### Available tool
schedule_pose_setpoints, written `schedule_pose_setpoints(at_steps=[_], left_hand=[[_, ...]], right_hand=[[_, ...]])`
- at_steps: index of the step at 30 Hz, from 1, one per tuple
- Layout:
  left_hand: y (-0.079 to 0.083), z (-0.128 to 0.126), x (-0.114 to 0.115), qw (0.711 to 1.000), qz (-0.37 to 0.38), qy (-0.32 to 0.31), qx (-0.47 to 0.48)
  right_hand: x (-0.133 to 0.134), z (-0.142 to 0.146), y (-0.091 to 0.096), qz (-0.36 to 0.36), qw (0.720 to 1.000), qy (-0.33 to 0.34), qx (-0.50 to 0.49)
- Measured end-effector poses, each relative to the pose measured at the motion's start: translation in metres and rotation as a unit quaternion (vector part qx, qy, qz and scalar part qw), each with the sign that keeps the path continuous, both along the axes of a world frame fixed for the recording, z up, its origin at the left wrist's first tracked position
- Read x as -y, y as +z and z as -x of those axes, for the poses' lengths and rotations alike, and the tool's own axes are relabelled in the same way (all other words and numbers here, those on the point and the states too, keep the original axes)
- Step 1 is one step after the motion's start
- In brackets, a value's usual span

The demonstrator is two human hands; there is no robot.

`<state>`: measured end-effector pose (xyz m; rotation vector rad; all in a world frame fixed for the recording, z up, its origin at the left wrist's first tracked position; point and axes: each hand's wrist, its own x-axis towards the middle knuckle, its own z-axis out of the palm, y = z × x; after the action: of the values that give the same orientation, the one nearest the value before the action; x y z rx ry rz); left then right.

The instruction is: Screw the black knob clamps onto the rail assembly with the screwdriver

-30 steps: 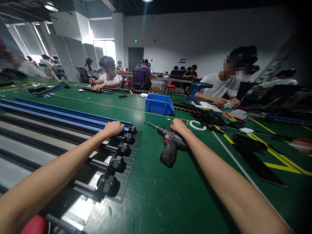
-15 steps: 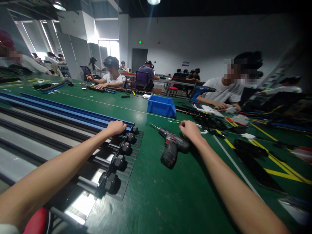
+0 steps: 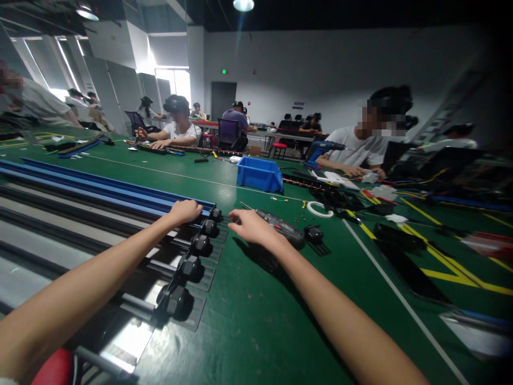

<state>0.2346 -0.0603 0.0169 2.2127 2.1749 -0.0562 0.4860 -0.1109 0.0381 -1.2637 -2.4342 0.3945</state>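
The left hand [image 3: 186,212] lies at the near end of a blue rail [image 3: 88,187], its fingers folded down over the edge (the underside is hidden, so whether it grips or merely rests cannot be told). The right hand [image 3: 250,224] is loosely unclosed, fingers part curled and a little spread, with nothing to be seen in it. It sits in front of the black drill [image 3: 294,234] and covers part of it; whether skin touches the tool cannot be told. The drill lies on the green table [image 3: 256,331], right of the rail's end, with its thin bit poking out beyond the hand.

Counting along the ends of the bars, there are five black knobs [image 3: 190,267] in a row, with slotted plates beside them. A sixth black piece [image 3: 313,233] of similar look, also on a slotted plate, lies apart, just right of the drill.

Farther back stand one blue bin [image 3: 260,174] and one blue drill [image 3: 320,155]; one white ring [image 3: 331,215] lies flat nearer the hands. A few small dark bits (too small to count) are scattered beside the ring. Two co-workers in white tops sit across the table, one ahead and one to the right.
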Motion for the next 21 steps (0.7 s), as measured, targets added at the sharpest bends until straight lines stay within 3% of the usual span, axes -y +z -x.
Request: schedule_pose_setpoints(at_steps=[4,11,21], left_hand=[[-0.002,0.001,-0.001,1.0,0.0,-0.003,-0.001],[-0.003,0.002,-0.003,1.0,-0.006,-0.007,0.0],[-0.002,0.001,-0.003,1.0,-0.009,0.004,0.026]], right_hand=[[-0.024,0.022,-0.011,0.058,0.997,-0.041,-0.034],[-0.034,0.051,-0.033,0.029,0.995,-0.086,-0.051],[-0.055,0.058,-0.031,0.04,0.998,-0.041,-0.036]])
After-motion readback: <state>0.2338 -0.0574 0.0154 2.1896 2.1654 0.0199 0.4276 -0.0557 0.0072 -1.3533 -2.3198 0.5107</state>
